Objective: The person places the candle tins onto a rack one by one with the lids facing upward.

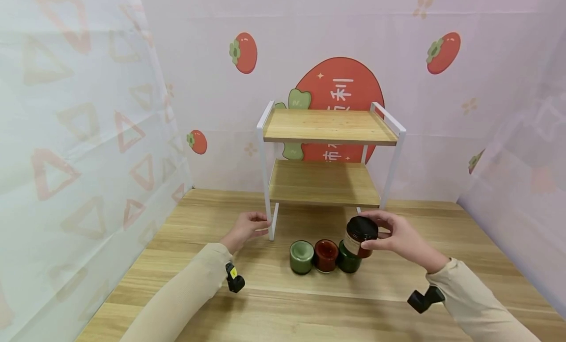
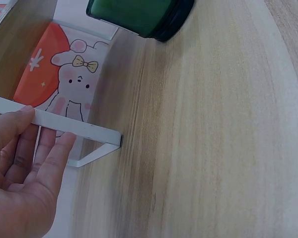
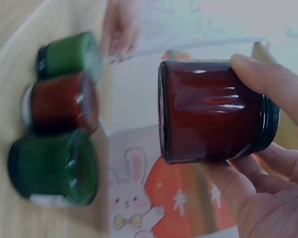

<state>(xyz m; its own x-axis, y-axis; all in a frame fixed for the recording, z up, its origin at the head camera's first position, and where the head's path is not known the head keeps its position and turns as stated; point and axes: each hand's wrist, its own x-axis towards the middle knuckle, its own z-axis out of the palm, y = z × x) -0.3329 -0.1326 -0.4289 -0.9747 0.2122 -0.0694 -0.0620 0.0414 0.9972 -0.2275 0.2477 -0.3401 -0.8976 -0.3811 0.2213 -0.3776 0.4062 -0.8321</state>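
My left hand (image 1: 245, 229) pinches the lower front left leg of a white-framed shelf rack (image 1: 263, 180), thumb on one side and fingers behind, as the left wrist view shows. My right hand (image 1: 400, 239) holds a dark red glass jar (image 3: 208, 111) with a black lid and a pale label, lid up, close over the table's jars. Below it, side by side on the table, stand a light green jar (image 1: 302, 257), a red jar (image 1: 326, 256) and a dark green jar (image 1: 349, 260), all with their lids down. The held jar partly covers the dark green one in the head view.
The rack has two wooden shelves, an upper board (image 1: 327, 125) and a lower board (image 1: 323, 182). It stands on a wood-grain table (image 1: 283, 312). Printed cloth walls (image 1: 212, 96) enclose the table at the back and both sides.
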